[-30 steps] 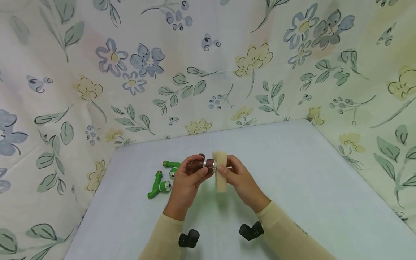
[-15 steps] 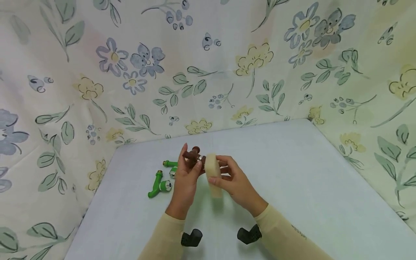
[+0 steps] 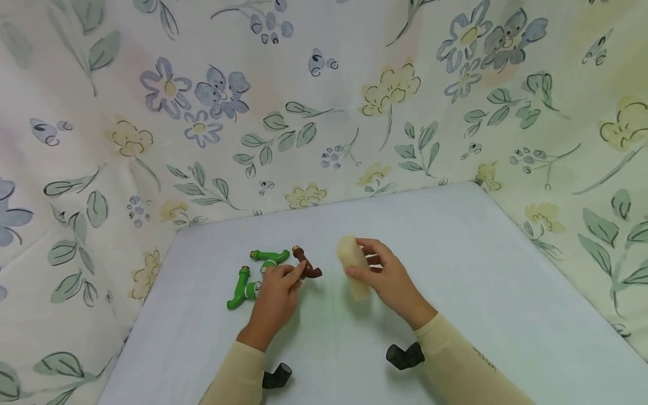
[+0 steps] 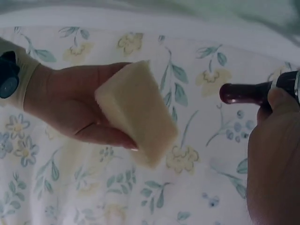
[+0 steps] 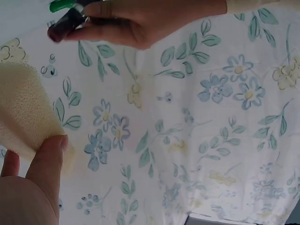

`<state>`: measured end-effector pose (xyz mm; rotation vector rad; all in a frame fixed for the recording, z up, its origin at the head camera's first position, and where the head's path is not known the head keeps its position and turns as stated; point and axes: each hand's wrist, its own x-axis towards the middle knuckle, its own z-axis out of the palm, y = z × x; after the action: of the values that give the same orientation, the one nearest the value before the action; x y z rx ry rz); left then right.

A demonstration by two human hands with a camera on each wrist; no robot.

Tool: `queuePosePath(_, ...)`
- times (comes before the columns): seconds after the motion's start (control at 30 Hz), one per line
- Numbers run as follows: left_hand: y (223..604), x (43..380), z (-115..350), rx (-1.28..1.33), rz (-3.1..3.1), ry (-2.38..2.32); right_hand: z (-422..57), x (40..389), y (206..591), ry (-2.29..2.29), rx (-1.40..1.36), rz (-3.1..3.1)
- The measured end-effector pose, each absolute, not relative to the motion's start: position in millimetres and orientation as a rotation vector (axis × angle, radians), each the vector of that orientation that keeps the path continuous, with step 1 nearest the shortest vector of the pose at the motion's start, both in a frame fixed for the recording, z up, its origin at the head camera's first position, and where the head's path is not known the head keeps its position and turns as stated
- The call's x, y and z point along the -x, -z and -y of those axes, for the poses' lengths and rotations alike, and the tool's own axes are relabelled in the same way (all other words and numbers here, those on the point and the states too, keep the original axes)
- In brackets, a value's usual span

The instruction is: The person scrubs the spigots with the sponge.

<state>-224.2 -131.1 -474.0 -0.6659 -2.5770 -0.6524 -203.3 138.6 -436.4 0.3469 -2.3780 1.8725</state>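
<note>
My left hand [image 3: 277,295] pinches a dark reddish-brown faucet [image 3: 309,269] between thumb and fingers, low over the table beside two green faucets. Its brass-coloured threaded end points away from me, and part of its body is hidden by the fingers. In the left wrist view, the brown spout [image 4: 241,93] sticks out past the thumb. My right hand [image 3: 392,278] holds a pale yellow sponge block [image 3: 354,264] by its side, thumb on the near face. The right wrist view shows the porous face of the sponge [image 5: 28,103] up close.
One green faucet [image 3: 240,289] lies at the left; another green faucet [image 3: 270,256] lies just behind it, partly covered by my left hand. The white table [image 3: 455,253] meets a floral cloth [image 3: 324,112] at its back and sides. A black wrist-camera mount sits on each sleeve.
The sponge has come away from the brown faucet and shifted right with my right hand. My left hand has lowered the faucet toward the table, turning it palm-down next to the green ones.
</note>
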Motion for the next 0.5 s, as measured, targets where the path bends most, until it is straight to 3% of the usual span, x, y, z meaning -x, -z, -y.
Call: queuePosePath(0.5,488,230,146,0.826,2.606,0.437,-155,204,437,-1.836,-0.350,2.383)
